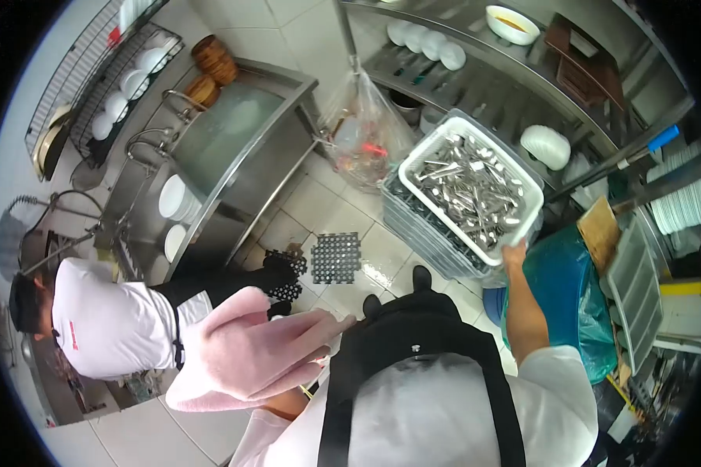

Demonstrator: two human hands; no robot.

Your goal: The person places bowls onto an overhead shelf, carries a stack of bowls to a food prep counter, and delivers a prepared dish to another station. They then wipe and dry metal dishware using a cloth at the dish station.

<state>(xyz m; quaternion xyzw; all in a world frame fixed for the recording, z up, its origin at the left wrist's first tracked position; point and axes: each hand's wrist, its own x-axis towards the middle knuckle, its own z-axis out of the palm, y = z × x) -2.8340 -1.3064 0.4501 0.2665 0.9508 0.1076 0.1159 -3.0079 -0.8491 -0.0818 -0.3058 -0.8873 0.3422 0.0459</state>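
Note:
My right hand [514,255] is closed on the near corner of a white tub [414,165] heaped with metal cutlery [471,187]. The tub rests on stacked clear plastic crates [413,222]. A pink cloth [245,350] hangs over my left forearm and covers my left hand, so its fingers are hidden. A blue bin with a green liner [557,284] stands beside my right forearm.
A co-worker in a white shirt [109,319] stands at the left by steel sinks [249,167]. A clear rubbish bag [362,140] hangs from the steel shelving [475,86]. A black mat [336,258] lies on the tiled floor.

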